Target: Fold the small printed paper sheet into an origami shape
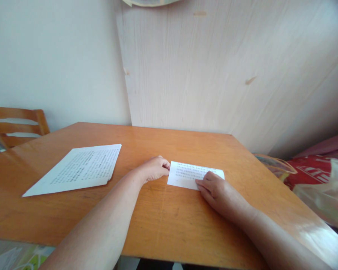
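A white printed sheet of paper (pixel 183 174), seemingly folded over, lies on the wooden table in front of me. Its far right edge curves up slightly. My left hand (pixel 157 168) is closed at the sheet's left edge, with thumb and fingertips pinching near the upper left corner. On the lower right part of the paper rests my right hand (pixel 214 187), its fingers drawn together and pressing by the near edge. Part of the print is hidden under that hand. Left of my left arm is a stack of printed sheets (pixel 81 165), slightly uneven at its right corner.
The wooden table (pixel 157 221) reaches to a pale wooden panel (pixel 186 75) at the back. A wooden chair (pixel 19 127) stands beyond its left side. Red and whitish bags (pixel 312 172) lie along the right edge. Below the near left edge are papers or packaging (pixel 19 257).
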Demonstrator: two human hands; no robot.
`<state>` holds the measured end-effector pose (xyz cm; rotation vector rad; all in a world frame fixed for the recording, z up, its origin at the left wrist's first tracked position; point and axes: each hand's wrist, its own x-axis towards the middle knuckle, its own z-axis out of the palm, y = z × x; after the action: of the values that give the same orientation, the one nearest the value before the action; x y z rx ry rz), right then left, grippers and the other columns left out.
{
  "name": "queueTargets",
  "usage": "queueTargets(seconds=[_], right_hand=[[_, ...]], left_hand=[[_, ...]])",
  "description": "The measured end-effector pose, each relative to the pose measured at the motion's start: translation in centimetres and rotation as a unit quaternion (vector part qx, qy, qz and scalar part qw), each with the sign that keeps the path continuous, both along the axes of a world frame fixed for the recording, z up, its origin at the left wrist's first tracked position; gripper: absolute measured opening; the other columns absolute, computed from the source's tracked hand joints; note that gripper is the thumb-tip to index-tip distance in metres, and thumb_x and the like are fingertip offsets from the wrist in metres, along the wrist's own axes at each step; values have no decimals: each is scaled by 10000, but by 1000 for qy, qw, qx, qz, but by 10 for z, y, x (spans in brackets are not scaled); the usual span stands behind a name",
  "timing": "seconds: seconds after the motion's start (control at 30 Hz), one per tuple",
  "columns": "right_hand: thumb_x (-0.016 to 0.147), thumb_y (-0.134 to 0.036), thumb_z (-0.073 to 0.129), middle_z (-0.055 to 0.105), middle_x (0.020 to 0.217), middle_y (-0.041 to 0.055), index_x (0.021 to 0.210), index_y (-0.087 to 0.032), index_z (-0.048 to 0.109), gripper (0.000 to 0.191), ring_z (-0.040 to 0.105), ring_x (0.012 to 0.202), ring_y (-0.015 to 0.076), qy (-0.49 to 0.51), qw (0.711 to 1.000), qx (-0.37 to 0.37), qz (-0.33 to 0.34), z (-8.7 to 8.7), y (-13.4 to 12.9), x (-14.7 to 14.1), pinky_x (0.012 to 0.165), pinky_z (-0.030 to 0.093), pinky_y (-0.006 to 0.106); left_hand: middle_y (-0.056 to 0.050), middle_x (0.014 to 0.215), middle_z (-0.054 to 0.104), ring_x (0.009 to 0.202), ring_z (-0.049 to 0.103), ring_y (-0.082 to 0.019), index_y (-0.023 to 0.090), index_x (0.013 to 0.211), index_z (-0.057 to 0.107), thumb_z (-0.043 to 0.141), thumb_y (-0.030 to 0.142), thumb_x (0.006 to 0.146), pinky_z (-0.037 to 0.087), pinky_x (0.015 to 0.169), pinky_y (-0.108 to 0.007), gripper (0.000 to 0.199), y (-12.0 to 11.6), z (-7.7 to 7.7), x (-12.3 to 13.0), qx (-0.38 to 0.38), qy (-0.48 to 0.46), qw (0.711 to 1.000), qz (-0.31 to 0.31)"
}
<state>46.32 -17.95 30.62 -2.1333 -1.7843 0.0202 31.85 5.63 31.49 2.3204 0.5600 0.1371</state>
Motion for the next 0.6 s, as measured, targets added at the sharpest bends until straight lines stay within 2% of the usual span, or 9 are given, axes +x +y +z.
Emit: queueTargets(seconds=[0.6], right_hand=[[994, -227, 477, 572, 889, 72, 908, -190, 706, 247, 554, 830, 197, 3, 1000, -7, 0, 0, -1, 1, 774, 443, 316]], left_hand=[[-30, 856, 704, 830, 614, -202, 189, 826, 770, 617, 230, 666, 433, 717, -278, 225, 1, -1, 0, -3, -6, 1000, -1]])
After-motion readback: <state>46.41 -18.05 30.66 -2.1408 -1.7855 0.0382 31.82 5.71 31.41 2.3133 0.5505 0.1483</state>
